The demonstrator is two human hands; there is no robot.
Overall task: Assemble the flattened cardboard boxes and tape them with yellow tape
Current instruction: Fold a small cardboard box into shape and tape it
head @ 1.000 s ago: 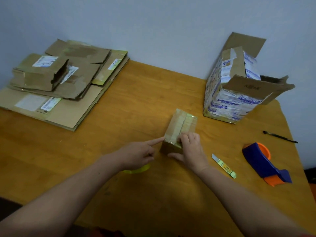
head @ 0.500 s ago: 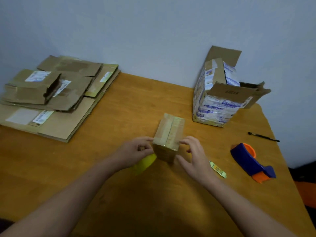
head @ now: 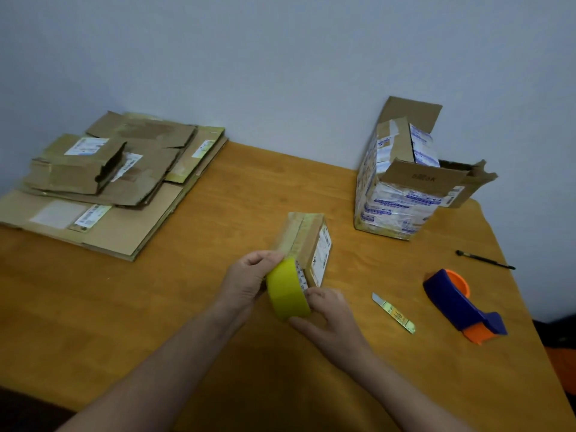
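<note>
A small assembled cardboard box (head: 307, 241) with a taped top seam stands in the middle of the wooden table (head: 218, 275). Just in front of it I hold a roll of yellow tape (head: 288, 291) on edge. My left hand (head: 246, 282) grips the roll from the left side. My right hand (head: 327, 313) pinches the roll's near right edge with fingers and thumb. The roll hides the box's near lower corner. A stack of flattened cardboard boxes (head: 103, 182) lies at the far left of the table.
A taller printed box (head: 402, 194) with open flaps stands at the back right. A blue and orange tape dispenser (head: 461, 305), a small utility knife (head: 394, 313) and a black pen (head: 484, 260) lie on the right. The table's right edge runs diagonally.
Both hands left the small box's sides. The yellow tape roll, half hidden by my left hand before, is now raised in front of the box and held by both hands.
</note>
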